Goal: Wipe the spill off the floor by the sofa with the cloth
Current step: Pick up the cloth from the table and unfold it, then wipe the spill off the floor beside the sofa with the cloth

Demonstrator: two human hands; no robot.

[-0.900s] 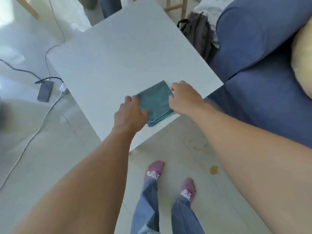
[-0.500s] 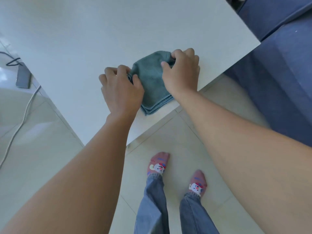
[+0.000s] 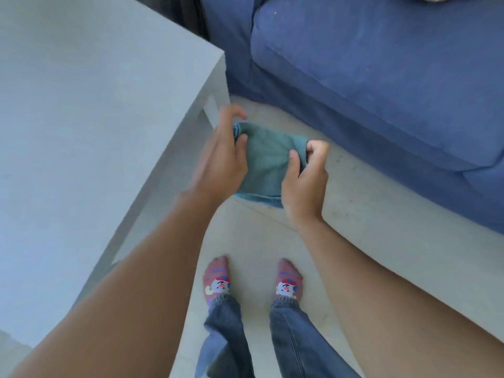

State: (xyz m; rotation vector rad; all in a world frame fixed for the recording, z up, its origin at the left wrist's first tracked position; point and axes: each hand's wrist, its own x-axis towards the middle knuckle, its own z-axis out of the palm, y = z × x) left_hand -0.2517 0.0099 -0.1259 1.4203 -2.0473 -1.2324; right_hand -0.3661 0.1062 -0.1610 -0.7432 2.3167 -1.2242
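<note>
A folded teal cloth (image 3: 266, 162) hangs in the air above the pale tiled floor (image 3: 354, 214), between the white table and the blue sofa. My left hand (image 3: 222, 159) grips its left edge, and my right hand (image 3: 305, 181) pinches its right upper corner. Both hands hold it off the table. A few faint brownish specks show on the floor (image 3: 339, 159) right of the cloth. I cannot make out the main spill; the cloth and hands may cover it.
The white table (image 3: 95, 132) fills the left side, its corner leg (image 3: 215, 105) close to my left hand. The blue sofa (image 3: 381, 77) runs along the right. My feet in pink socks (image 3: 253, 282) stand on the tiles below the hands.
The cloth lay on the table with both hands closing on it. Now both hands have lifted it off the table edge and carried it out over the floor by the sofa.
</note>
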